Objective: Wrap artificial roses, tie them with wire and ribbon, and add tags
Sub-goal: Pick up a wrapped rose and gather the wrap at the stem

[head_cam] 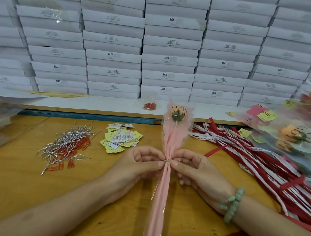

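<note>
A wrapped rose [177, 113] in pink paper and clear film lies lengthwise on the wooden table [26, 186], bloom pointing away from me. The pink wrap [161, 188] is gathered at its waist, where a thin silver wire [167, 161] circles it. My left hand [138, 164] pinches the wire from the left, and my right hand [193, 170], with a green bead bracelet on its wrist, pinches it from the right. A pile of silver wires [70, 141] lies at the left, yellow and white tags [121, 138] sit in the middle, and red and white ribbons [258, 158] spread at the right.
Red paper clips [69, 152] mix with the wire pile, and a small bag of them [149, 105] stands on the white ledge. Finished wrapped roses [293, 136] are heaped at the far right. Stacked white boxes [170, 45] wall off the back. Clear film sheets [2, 116] lie at the left edge.
</note>
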A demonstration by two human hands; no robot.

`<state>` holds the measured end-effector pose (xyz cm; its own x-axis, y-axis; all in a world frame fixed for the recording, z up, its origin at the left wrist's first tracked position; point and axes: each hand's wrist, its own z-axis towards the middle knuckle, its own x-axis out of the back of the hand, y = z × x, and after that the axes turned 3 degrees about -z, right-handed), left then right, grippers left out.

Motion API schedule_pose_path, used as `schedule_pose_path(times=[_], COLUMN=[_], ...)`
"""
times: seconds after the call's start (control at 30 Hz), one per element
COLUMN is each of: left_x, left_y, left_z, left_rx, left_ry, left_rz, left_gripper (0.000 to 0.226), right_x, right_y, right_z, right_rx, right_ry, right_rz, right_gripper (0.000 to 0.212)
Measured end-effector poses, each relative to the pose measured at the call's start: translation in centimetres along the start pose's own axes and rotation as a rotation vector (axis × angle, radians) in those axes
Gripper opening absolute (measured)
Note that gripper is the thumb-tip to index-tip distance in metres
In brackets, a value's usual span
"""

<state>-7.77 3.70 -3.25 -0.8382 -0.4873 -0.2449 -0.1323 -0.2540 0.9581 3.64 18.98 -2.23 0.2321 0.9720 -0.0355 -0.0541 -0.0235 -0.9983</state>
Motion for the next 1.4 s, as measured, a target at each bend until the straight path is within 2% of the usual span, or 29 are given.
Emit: schedule_pose_path(times=[0.17,0.4,0.6,0.87,1.07,1.4], left_x=[-0.3,-0.4,-0.5,-0.6,-0.8,-1.2], left_y=[0.3,0.3,0.3,0.3,0.2,0.1], left_z=[-0.1,-0.3,-0.2,-0.2,0.0,-0.2], left_rx=[0.002,-0.029,0.013,0.066,0.112,0.176], left_ry=[-0.006,0.022,0.033,0.021,-0.002,0.018], left_rz=[-0.001,0.028,0.009,-0.061,-0.139,-0.108], left_gripper=[0.022,0.014,0.009,0.01,0.012,0.012], right_x=[0.2,0.1,0.0,0.2,0.4,0.4], right_y=[-0.1,-0.1,0.1,0.2,0.1,0.5], right_z=[0.0,0.0,-0.1,-0.1,0.0,0.1], right_rx=[-0.01,-0.007,0.013,0.045,0.039,0.054], right_ry=[0.001,0.027,0.055,0.035,-0.011,0.007], right_rz=[0.037,0.006,0.004,0.092,0.166,0.121], right_gripper=[0.021,0.026,0.014,0.014,0.024,0.018])
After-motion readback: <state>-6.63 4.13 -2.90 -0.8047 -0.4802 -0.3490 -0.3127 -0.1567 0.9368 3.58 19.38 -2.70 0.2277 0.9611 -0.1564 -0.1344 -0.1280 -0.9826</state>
